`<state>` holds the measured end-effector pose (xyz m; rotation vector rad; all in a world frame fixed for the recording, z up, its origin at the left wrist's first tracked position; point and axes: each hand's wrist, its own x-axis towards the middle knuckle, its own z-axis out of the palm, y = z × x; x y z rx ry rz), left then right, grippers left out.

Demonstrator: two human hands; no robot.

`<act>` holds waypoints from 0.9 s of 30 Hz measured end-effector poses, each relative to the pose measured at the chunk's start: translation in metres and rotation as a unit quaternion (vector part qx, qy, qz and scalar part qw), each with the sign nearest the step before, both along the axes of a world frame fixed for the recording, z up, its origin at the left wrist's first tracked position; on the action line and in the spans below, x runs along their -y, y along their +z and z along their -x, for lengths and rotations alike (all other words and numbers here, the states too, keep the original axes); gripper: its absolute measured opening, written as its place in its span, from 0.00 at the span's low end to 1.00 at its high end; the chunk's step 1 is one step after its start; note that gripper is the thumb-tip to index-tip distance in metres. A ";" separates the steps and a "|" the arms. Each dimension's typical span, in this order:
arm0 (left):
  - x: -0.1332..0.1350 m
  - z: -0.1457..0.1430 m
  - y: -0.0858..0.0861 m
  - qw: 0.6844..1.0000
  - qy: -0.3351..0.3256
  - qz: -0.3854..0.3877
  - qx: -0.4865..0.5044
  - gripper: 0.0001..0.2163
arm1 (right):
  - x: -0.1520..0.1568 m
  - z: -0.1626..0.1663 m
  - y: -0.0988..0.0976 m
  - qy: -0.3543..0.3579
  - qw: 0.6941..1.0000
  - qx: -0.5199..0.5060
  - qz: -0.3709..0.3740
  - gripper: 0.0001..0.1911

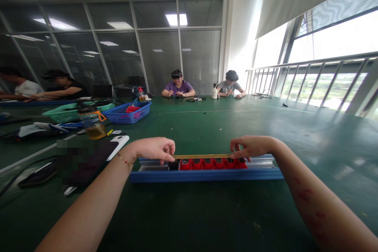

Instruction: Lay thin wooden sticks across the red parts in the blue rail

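Note:
A long blue rail (206,176) with a silvery inner channel lies crosswise on the table before me. Several red blocks (208,163) with dark tops sit side by side in it, and a black block (173,165) is at their left end. Thin gold-coloured strips (202,156) stretch along the blocks' far side. My left hand (158,149) pinches the strips' left end above the black block. At the right end, my right hand (246,147) has its thumb and fingers closed on the same strips, over the last red blocks.
To the left lie a tablet-like dark panel (88,163), a black mouse-shaped object (39,175) and a jar of amber liquid (95,126). Beyond them stand a blue basket (126,115) and a green basket (60,115). Several people sit around the green table (189,126).

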<state>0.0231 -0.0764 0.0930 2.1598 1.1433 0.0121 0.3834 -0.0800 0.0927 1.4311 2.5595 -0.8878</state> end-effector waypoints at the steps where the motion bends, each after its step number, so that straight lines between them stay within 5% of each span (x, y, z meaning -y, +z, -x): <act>1: 0.000 0.000 0.000 1.000 -0.002 -0.005 -0.005 0.14 | 0.000 0.000 0.000 -0.003 1.000 0.006 -0.002 0.27; 27: -0.005 0.005 -0.003 0.998 -0.014 -0.015 -0.053 0.15 | -0.006 -0.001 -0.007 0.007 0.999 0.052 0.003 0.32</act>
